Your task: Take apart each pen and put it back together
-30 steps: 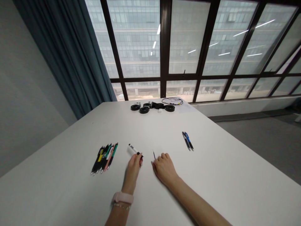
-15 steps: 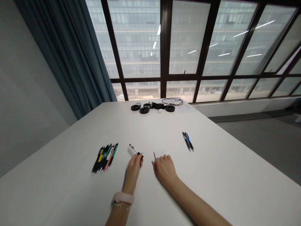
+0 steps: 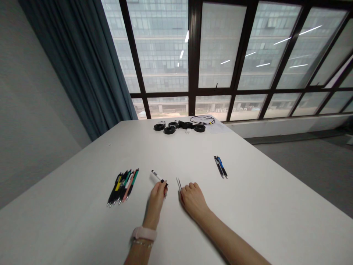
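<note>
My left hand (image 3: pixel 157 192) pinches the black lower end of a white and black pen (image 3: pixel 157 176), whose other end points up and to the left. A short way to the right, my right hand (image 3: pixel 193 197) has its fingers curled closed around a thin dark pen refill (image 3: pixel 179 183). Beside the refill runs a second thin line; I cannot tell whether it is a shadow or another piece. The refill's lower part is hidden by my fingers. Left of my hands, several pens (image 3: pixel 122 187) in black, yellow, green, white and pink lie side by side.
Two pens, a blue one (image 3: pixel 221 165) and a black one (image 3: pixel 218 167), lie together on the right. Several black rolls (image 3: pixel 169 130) and a coiled black cable (image 3: pixel 202 120) sit at the far end of the white table (image 3: pixel 176 151). Windows and a blue curtain stand beyond.
My right hand has shifted slightly left, and the refill's tip has swung leftward, with two thin lines now visible. My left hand and the pen in it stay nearly still.
</note>
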`<state>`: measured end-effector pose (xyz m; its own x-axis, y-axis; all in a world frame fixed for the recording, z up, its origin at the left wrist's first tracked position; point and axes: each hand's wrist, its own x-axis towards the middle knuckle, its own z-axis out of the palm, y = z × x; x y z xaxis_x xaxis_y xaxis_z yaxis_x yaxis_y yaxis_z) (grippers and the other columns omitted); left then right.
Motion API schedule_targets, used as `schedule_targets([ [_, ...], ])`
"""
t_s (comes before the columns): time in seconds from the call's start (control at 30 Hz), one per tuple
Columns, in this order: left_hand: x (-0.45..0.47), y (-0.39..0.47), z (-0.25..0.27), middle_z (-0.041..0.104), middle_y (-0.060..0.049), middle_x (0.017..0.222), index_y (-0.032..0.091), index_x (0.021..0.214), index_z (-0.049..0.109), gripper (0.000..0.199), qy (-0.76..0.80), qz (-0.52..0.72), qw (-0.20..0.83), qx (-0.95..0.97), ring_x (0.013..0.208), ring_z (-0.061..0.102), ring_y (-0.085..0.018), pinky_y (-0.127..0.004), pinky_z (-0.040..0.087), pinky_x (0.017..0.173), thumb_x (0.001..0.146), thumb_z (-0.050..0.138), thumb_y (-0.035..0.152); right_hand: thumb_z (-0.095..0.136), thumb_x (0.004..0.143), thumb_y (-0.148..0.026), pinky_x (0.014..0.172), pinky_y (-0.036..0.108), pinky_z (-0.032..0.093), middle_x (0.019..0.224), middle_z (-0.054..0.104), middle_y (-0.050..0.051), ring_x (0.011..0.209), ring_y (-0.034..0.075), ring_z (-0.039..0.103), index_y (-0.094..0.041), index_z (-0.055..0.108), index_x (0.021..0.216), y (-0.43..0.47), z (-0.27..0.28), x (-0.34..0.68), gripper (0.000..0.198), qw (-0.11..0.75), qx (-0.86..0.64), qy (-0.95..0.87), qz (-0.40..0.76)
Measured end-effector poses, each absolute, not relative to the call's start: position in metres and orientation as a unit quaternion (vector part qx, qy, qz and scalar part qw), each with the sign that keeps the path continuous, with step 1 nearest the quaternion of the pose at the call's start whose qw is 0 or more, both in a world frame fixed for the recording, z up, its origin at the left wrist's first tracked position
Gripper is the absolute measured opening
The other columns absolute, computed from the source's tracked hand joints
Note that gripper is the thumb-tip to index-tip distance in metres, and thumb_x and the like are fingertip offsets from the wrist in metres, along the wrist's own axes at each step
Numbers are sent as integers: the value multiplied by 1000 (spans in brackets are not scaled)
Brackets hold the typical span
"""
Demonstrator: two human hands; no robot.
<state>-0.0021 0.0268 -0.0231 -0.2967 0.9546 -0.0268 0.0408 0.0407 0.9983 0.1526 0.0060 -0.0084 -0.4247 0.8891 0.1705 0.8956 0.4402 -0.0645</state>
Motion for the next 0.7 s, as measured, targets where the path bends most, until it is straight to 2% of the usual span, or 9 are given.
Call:
schedule_targets([
  [0.13, -2, 25, -21, 50, 3, 53, 23, 58, 50, 55, 586, 557, 414, 418, 51, 45, -13, -27, 37, 52, 64, 63, 76, 56, 95, -17, 74, 35, 33, 82, 70, 8, 82, 22, 60, -15, 69, 85, 2, -11, 156, 17, 154, -477, -864, -46],
  [0.3, -5, 24, -20, 56, 1, 56, 21, 62, 56, 57, 583, 587, 412, 381, 55, 50, -15, -28, 40, 56, 60, 66, 78, 55, 96, -21, 69, 34, 31, 74, 67, 4, 74, 18, 55, -18, 65, 80, -3, -14, 160, 19, 212, -372, -900, -81],
  [0.47, -8, 25, -22, 63, -1, 61, 19, 67, 60, 57, 574, 602, 425, 357, 60, 56, -17, -30, 44, 61, 59, 69, 75, 55, 96, -21, 68, 33, 30, 72, 65, 3, 72, 18, 53, -18, 64, 79, -4, -17, 160, 19, 218, -356, -904, -90],
  [0.7, -8, 25, -21, 61, 0, 61, 19, 67, 60, 58, 574, 607, 430, 343, 59, 55, -16, -30, 43, 61, 57, 70, 74, 54, 98, -23, 69, 32, 32, 75, 66, 4, 75, 18, 54, -17, 64, 80, -9, -14, 161, 21, 219, -366, -902, -71],
])
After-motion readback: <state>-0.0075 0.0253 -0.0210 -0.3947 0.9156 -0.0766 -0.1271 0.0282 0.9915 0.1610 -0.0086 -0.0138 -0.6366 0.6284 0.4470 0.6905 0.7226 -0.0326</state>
